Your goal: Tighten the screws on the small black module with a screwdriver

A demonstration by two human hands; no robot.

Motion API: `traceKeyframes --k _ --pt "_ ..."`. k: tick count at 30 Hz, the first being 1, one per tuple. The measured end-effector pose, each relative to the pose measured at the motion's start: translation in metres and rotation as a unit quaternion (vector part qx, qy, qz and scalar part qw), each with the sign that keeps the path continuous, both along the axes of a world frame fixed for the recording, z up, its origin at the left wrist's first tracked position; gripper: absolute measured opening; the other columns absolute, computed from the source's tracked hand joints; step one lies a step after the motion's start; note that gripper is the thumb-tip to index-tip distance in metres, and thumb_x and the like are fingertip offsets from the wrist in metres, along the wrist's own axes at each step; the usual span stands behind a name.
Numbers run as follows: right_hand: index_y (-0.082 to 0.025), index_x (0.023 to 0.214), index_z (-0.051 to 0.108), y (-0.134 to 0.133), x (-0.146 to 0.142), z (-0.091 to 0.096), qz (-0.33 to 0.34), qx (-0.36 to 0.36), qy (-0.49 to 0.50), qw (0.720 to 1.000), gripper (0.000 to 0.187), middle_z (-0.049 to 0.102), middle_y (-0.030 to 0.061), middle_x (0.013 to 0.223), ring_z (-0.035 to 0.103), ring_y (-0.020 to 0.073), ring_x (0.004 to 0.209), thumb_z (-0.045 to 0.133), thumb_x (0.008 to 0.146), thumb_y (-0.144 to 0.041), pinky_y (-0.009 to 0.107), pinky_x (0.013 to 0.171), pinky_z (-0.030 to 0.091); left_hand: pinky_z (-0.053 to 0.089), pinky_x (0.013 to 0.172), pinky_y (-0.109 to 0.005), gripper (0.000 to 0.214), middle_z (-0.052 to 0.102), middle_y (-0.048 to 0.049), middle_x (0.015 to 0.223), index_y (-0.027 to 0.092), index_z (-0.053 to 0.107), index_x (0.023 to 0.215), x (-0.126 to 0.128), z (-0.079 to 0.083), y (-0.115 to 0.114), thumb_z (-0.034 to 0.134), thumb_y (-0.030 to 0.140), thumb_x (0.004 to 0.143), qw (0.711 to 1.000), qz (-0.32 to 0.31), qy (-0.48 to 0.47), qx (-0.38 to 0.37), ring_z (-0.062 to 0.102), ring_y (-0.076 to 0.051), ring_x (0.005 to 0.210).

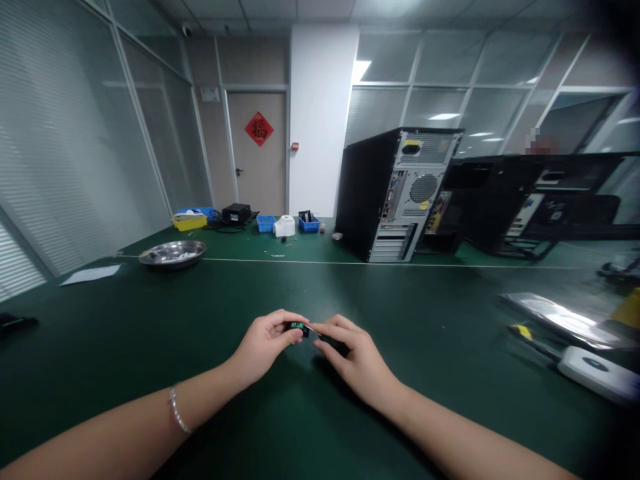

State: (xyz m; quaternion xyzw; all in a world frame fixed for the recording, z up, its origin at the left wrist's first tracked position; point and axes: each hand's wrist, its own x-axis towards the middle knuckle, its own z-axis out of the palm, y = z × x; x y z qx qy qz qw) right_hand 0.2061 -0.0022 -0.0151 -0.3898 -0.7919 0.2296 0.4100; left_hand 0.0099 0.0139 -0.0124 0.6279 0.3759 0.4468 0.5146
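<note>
Much of the small green-and-black part (297,326) is hidden: the left hand (267,343) covers one end of it, so its full shape and any finer detail cannot be made out. It sits between the thumb and fingertips of that hand, which are pinched together on it, just above the green table (430,320) or resting on it; which of the two is unclear. The right hand (363,363) is closed around a slim tool (341,346), whose dark handle mostly disappears beneath the fingers and whose thin, pale metal end points left at the part. Whether that tip touches the part is too small to tell. The part lies to the left of the right hand, near its fingertips. Both forearms are cut off by the lower part of the view. At the left edge, a dark object (15,323) is cut off and unidentifiable, while on the right a white device (595,370) and a shiny clear package (565,320) smear into blur toward the shadowed corner.
</note>
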Motion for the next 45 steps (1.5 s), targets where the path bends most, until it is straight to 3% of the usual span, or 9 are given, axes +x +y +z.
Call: traceKeyframes --k 15,19,24,32,35,40,45 --pt "-0.027 0.117 0.066 -0.0002 -0.0004 0.0016 0.006 -0.006 -0.012 1.000 0.030 0.061 0.0035 0.088 0.060 0.0159 0.081 0.057 0.089 -0.022 0.028 0.074 0.049 0.044 0.086 -0.031 0.024 0.065 -0.0073 0.101 0.017 0.069 0.099 -0.0005 -0.0006 -0.0004 0.071 0.028 0.078 0.998 -0.009 -0.061 -0.034 0.058 -0.018 0.093" --pt "-0.027 0.117 0.066 -0.0007 0.0000 0.0010 0.015 -0.002 -0.019 1.000 0.030 0.062 0.0038 0.090 0.060 0.0157 0.081 0.056 0.089 -0.023 0.028 0.074 0.049 0.044 0.082 -0.030 0.035 0.062 -0.0058 0.097 0.018 0.063 0.107 0.0006 -0.0007 0.0011 0.074 0.026 0.075 0.992 0.011 -0.110 -0.062 0.057 -0.017 0.090" --pt "-0.027 0.118 0.066 -0.0010 -0.0003 0.0003 0.028 0.000 -0.029 0.999 0.030 0.062 0.0036 0.090 0.060 0.0155 0.081 0.056 0.090 -0.024 0.028 0.075 0.049 0.043 0.085 -0.031 0.031 0.063 -0.0041 0.089 0.016 0.060 0.092 0.0030 0.0037 -0.0006 0.078 0.026 0.070 0.986 0.028 -0.146 -0.082 0.058 -0.016 0.088" --pt "-0.028 0.119 0.065 -0.0021 -0.0009 0.0021 0.026 -0.009 -0.036 0.999 0.031 0.061 0.0040 0.091 0.059 0.0158 0.081 0.057 0.089 -0.023 0.029 0.078 0.050 0.048 0.090 -0.037 0.032 0.061 -0.0062 0.103 0.019 0.061 0.109 0.0029 0.0045 -0.0012 0.068 0.026 0.079 0.983 0.050 -0.161 -0.078 0.058 -0.019 0.099" --pt "-0.027 0.119 0.065 -0.0005 -0.0009 0.0013 0.016 -0.006 -0.005 1.000 0.030 0.062 0.0042 0.092 0.060 0.0163 0.085 0.056 0.090 -0.025 0.029 0.079 0.050 0.047 0.090 -0.039 0.035 0.065 -0.0078 0.102 0.019 0.057 0.116 0.0021 0.0030 0.0004 0.063 0.028 0.083 0.984 0.062 -0.149 -0.080 0.061 -0.020 0.096" --pt "-0.026 0.120 0.064 0.0013 -0.0009 0.0001 0.005 -0.002 0.024 1.000 0.030 0.063 0.0054 0.096 0.060 0.0169 0.088 0.052 0.093 -0.026 0.030 0.082 0.049 0.048 0.085 -0.036 0.029 0.065 -0.0100 0.109 0.018 0.063 0.110 0.0010 0.0007 -0.0003 0.060 0.032 0.084 0.996 0.048 -0.071 -0.031 0.062 -0.020 0.094" --pt "-0.027 0.121 0.063 0.0010 -0.0004 -0.0006 0.001 0.009 0.022 1.000 0.031 0.062 0.0056 0.099 0.060 0.0172 0.091 0.052 0.092 -0.025 0.031 0.083 0.050 0.042 0.099 -0.037 0.030 0.062 -0.0094 0.118 0.019 0.065 0.110 0.0012 0.0001 -0.0022 0.064 0.027 0.081 0.999 0.028 -0.014 0.019 0.056 -0.023 0.112"
